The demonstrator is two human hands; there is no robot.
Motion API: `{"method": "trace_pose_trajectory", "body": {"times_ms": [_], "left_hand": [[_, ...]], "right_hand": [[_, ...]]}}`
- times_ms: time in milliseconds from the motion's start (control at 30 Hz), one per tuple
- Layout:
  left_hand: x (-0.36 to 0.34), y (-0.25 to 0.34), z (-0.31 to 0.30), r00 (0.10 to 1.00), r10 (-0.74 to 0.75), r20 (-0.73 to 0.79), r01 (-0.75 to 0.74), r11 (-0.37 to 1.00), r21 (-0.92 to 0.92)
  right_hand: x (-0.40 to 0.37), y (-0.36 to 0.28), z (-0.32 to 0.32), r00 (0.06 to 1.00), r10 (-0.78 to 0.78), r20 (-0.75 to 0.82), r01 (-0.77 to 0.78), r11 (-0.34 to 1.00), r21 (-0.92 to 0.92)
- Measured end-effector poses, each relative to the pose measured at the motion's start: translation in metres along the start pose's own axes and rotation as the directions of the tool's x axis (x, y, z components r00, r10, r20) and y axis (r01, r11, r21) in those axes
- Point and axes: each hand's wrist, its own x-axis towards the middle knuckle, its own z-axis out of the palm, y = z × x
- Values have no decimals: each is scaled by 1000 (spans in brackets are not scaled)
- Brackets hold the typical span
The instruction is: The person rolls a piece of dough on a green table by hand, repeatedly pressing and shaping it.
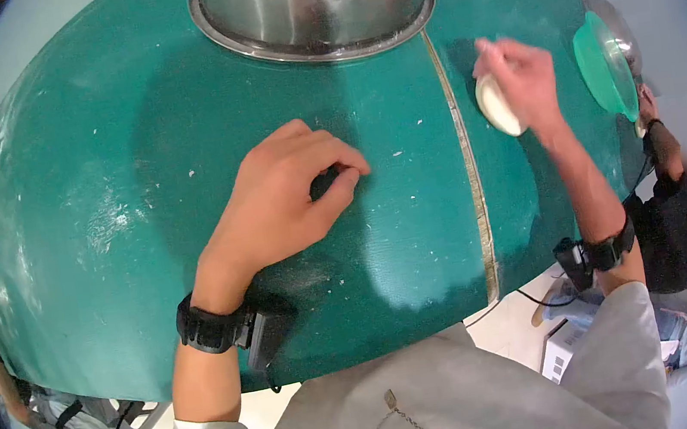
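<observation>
While left (288,191) rests, right (519,74) clasps dough (494,108).

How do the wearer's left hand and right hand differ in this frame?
The left hand lies near the body on the green table, fingers curled to the thumb, nothing visible in it; the right hand reaches farther out, past the metal seam. The right hand grips a pale dough piece; the left hand does not. Both wear black wristbands.
</observation>
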Motion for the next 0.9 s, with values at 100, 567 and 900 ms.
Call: {"method": "trace_pose_trajectory", "body": {"times_ms": [100,567,900], "left_hand": [[3,3,0,1000,-19,18,19,1000,4],[2,6,0,999,-41,-8,41,999,15],[1,3,-2,999,-51,15,51,999,15]], "right_hand": [[21,28,1,993,-17,-119,29,994,101],[5,36,-9,970,-245,-3,244,968,-54],[-32,-12,-61,910,-255,326,336,915,-223]]}}
